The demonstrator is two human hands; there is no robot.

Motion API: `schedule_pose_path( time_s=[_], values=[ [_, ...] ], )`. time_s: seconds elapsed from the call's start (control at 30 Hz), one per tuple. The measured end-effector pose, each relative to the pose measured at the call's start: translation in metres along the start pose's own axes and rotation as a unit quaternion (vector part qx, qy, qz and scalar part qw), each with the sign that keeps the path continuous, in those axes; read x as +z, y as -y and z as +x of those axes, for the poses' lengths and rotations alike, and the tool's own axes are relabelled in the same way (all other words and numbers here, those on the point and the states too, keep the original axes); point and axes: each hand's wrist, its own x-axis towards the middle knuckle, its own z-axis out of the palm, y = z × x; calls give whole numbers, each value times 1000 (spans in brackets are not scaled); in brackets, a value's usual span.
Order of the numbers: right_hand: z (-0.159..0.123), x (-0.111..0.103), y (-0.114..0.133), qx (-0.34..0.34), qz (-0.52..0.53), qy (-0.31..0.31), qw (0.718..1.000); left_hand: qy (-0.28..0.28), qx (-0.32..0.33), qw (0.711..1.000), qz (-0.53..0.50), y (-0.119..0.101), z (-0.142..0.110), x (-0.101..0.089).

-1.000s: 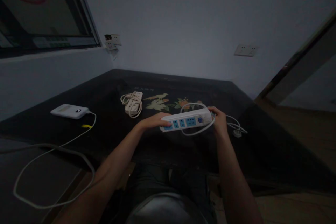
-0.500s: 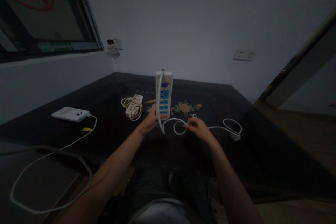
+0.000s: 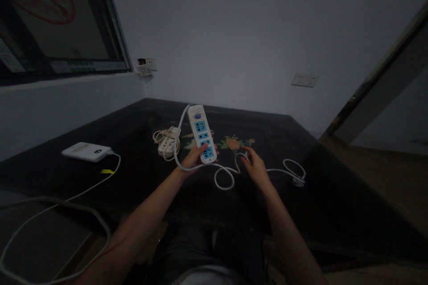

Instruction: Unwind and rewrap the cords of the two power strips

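Observation:
My left hand point(image 3: 195, 156) is closed around the lower end of a white power strip point(image 3: 203, 131) with blue sockets, thumb across its face. The strip is held up at a tilt, its top leaning left. Its white cord point(image 3: 224, 180) leaves the top, loops down past my left wrist and runs right across the table in loose coils. My right hand point(image 3: 254, 164) is at a bend of this cord, thumb and fingers apart. The cord's plug end point(image 3: 298, 181) lies farther right, beside a loop.
A second power strip point(image 3: 166, 146), wrapped in its beige cord, lies left of my left hand. Farther left on the black table point(image 3: 140, 120) is a white box-like device point(image 3: 87, 151) with a cable and yellow tag point(image 3: 107, 171). Wall sockets point(image 3: 305, 79) are behind.
The power strip has tipped from upright to leaning left, and its cord has swung out leftward. My right hand's fingers have spread, and the small cord loop beside it has dropped lower.

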Motion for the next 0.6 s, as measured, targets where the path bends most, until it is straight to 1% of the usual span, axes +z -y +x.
schedule_pose_path(
  time_s=[0.17,0.33,0.4,0.47,0.6],
  values=[
    [-1,1,2,-35,-7,-6,999,-2,-55,998,22,13,3,4],
    [-2,2,6,-43,2,25,999,-1,-119,993,26,33,4,8],
    [-3,4,9,-47,20,52,997,-12,-122,992,32,40,5,9],
    [-5,6,12,-34,52,90,994,-31,-115,992,30,43,6,10],
    [-9,9,20,13,130,197,972,-72,-111,991,0,40,9,10]
  ],
)
